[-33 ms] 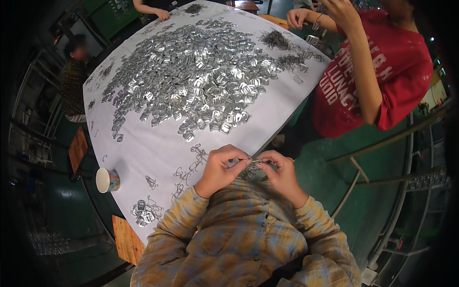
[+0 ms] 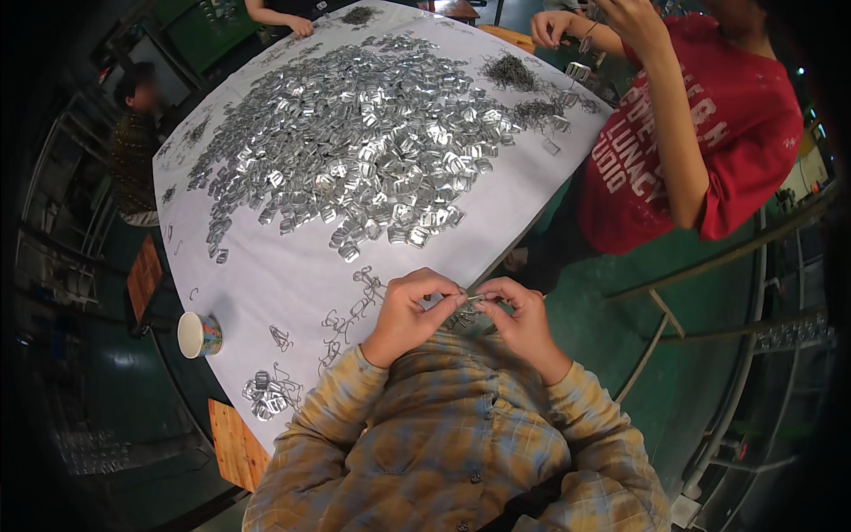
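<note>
My left hand (image 2: 409, 312) and my right hand (image 2: 523, 324) meet at the table's near edge, close in front of my shirt. Both are closed in a pinch, and a small thin metal piece (image 2: 474, 298) spans the gap between their fingertips. Its exact kind is too small to make out. Just below the fingers, partly hidden by them, hangs or lies a tangle of wire hooks (image 2: 461, 317). Loose bent wire hooks (image 2: 339, 326) trail over the white cloth left of my left hand. Beyond my hands spreads a large heap of flat silvery metal buckles (image 2: 355, 142).
A paper cup (image 2: 199, 335) stands at the left edge, near a small pile of buckles (image 2: 266, 396). A person in a red shirt (image 2: 691, 133) handles metal pieces at the right. Another hand (image 2: 301, 27) rests at the far edge. Wooden stools (image 2: 235, 443) stand beside the table.
</note>
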{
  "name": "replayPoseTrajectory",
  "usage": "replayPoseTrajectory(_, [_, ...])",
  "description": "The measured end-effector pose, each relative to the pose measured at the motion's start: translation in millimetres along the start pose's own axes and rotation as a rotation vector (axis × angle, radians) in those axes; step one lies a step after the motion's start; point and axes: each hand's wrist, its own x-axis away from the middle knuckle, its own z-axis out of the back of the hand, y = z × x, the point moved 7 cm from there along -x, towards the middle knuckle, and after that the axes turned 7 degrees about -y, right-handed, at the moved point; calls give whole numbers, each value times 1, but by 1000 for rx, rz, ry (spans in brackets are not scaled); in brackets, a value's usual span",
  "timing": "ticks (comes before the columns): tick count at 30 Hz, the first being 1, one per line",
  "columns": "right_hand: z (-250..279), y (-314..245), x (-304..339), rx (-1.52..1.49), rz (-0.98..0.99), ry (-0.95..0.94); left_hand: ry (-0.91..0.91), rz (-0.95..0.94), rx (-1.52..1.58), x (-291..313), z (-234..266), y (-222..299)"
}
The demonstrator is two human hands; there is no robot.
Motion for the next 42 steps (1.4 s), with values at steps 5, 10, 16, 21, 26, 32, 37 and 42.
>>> replayPoseTrajectory(5, [0,12,-6,-201,-3,-30,80,83,160,-3,-9,-8])
replayPoseTrajectory(10, [19,4,-18,-410,16,17,41,8,60,-32,-10,19])
replayPoseTrajectory(16, [50,-16,-23,-449,72,178,67,-227,-32,-64,-14,62])
replayPoseTrajectory(21, [68,-26,-20,-415,148,258,36,-282,-67,-80,-25,80])
replayPoseTrajectory(26, [75,-20,-17,-401,181,260,80,-276,-27,-76,-33,69])
replayPoseTrajectory(32, [69,6,-20,-523,139,105,116,-206,13,-58,-38,43])
replayPoseTrajectory(37, [46,65,-52,-231,-79,121,86,-110,1,-31,-42,23])
replayPoseTrajectory(42, [2,93,-98,234,-92,47,105,-55,14,-10,-42,8])
